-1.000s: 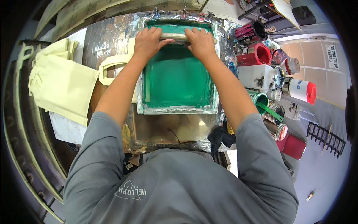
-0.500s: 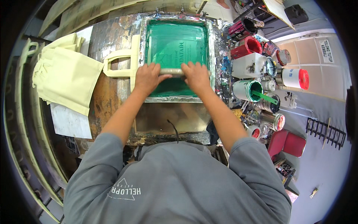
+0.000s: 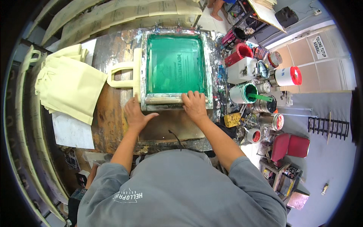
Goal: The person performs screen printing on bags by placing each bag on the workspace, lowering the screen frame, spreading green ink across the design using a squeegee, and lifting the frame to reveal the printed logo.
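Observation:
A screen printing frame (image 3: 208, 72) with a wet green mesh lies on the worktable. Along its near side rests a squeegee (image 3: 162, 99) with a wooden handle, and my right hand (image 3: 195, 108) has its fingers curled over the right end. My left hand (image 3: 136, 115) is open beside the frame's near left corner, thumb spread out, holding nothing. Under the frame lies a pale yellow tote bag (image 3: 137, 72); only its left edge and handle (image 3: 113, 77) stick out, the remainder hidden.
Left on the stained table (image 3: 109, 109), a stack of pale yellow bags (image 3: 72, 83) sits over white sheets (image 3: 73, 132). Ink tubs crowd the right side, including a white tub (image 3: 238, 94) with a green spatula (image 3: 261, 97). Another person's legs (image 3: 216, 9) show at the top.
The squeegee has come toward me from mid-screen to the near edge. My left hand has let go of it and opened; my right hand stays on it. The view has shifted slightly.

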Demonstrator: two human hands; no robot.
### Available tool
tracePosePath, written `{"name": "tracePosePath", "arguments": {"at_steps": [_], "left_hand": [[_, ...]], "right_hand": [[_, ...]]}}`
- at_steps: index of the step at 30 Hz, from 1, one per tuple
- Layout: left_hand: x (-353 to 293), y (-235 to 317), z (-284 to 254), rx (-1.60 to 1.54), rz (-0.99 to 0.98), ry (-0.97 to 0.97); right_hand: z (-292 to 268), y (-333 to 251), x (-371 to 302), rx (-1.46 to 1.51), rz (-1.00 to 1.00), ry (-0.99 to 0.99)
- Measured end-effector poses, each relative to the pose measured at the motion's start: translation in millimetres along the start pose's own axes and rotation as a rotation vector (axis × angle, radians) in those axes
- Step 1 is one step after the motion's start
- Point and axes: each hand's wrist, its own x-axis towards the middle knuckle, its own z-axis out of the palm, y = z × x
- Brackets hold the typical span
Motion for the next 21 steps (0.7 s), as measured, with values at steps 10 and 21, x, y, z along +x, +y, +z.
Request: {"name": "tracePosePath", "arguments": {"at_steps": [10, 21], "left_hand": [[-8.3, -14.5, -7.4, -0.487, -0.308, 0.023], [37.5, -44.4, 52.8, 0.011, -0.323, 0.094]], "right_hand": [[-104.0, -7.2, 27.5, 0.027, 0.03, 0.071], [-219.9, 43.6, 183.0, -0.073, -0.072, 0.625]]}}
